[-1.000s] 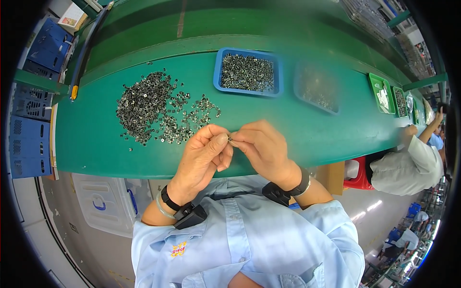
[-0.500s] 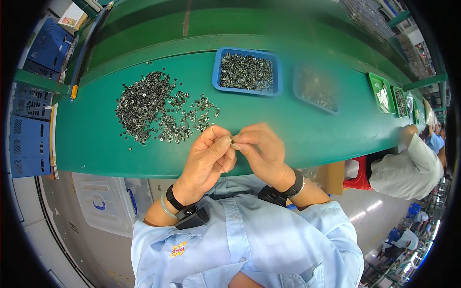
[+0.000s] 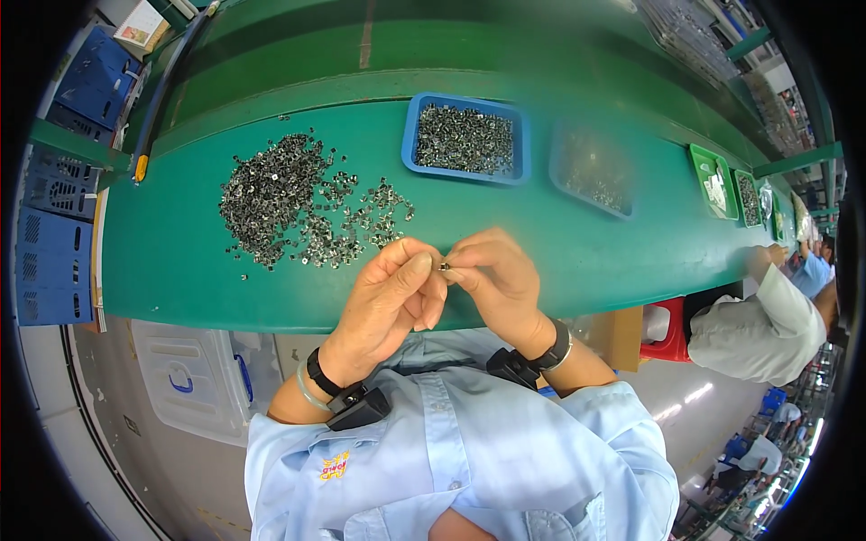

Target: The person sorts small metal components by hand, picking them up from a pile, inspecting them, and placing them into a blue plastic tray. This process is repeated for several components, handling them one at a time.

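Note:
Between my two hands, above the near part of the green table, is a small dark and silvery metal part [image 3: 445, 267]. My right hand [image 3: 495, 281] pinches it between thumb and forefinger. My left hand [image 3: 390, 291] is closed too, its thumb and forefinger tips meeting the part from the left, its other fingers curled. To the left, a large heap of small metal parts [image 3: 269, 200] lies loose on the table [image 3: 171, 279], with a thinner scatter [image 3: 370, 215] reaching toward my left hand. Beyond my hands stands a blue tray [image 3: 409, 167] filled with similar parts.
Right of the blue tray, a second tray [image 3: 591, 206] with parts looks blurred. Green trays [image 3: 729, 209] stand farther right, near a person in a pale shirt [image 3: 753, 329]. Blue crates [image 3: 56, 270] are at the left; a clear lidded box [image 3: 189, 379] sits below the table edge.
The small metal part shows more clearly between my fingertips, which have shifted slightly. Both hands stay in nearly the same place; the view has moved a little.

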Available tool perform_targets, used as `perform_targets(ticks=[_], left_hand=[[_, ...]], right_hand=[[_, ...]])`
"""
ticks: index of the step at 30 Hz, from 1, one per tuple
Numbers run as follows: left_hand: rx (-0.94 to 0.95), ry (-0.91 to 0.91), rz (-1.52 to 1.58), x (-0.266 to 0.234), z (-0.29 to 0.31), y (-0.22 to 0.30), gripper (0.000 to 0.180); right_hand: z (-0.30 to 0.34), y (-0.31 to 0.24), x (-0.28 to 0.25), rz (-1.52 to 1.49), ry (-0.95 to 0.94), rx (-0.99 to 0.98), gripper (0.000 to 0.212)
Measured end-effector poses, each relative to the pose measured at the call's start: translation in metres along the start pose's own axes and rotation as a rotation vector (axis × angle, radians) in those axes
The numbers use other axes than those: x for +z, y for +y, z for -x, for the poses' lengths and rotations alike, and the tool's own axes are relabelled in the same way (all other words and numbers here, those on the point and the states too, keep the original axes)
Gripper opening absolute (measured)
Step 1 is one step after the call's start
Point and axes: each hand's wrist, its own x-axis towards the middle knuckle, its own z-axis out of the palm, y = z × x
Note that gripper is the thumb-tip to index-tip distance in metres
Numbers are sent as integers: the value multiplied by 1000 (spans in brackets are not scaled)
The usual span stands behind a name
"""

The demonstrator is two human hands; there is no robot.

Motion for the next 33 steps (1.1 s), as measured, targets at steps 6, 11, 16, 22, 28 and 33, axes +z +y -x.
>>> perform_targets(ticks=[6, 11, 16, 22, 28, 33], left_hand=[[-14, -102, 88, -3, 0, -1, 13], [-12, -162, 157, -7, -1, -5, 13], [-19, -160, 180, -8, 0, -6, 13], [-2, -138, 112, -5, 2, -2, 14], [-39, -72, -40, -6, 2, 6, 17], [-76, -82, -142, -5, 0, 14, 17]], right_hand=[[0, -4, 0, -78, 14, 48, 18], [-2, -9, 1, -66, 25, 32, 16], [-2, -11, 0, -2, 6, -6, 15], [-4, -14, -4, -3, -87, -7, 12], [-6, -12, -5, 25, -118, -44, 12], [-3, -9, -2, 15, -53, 0, 12]])
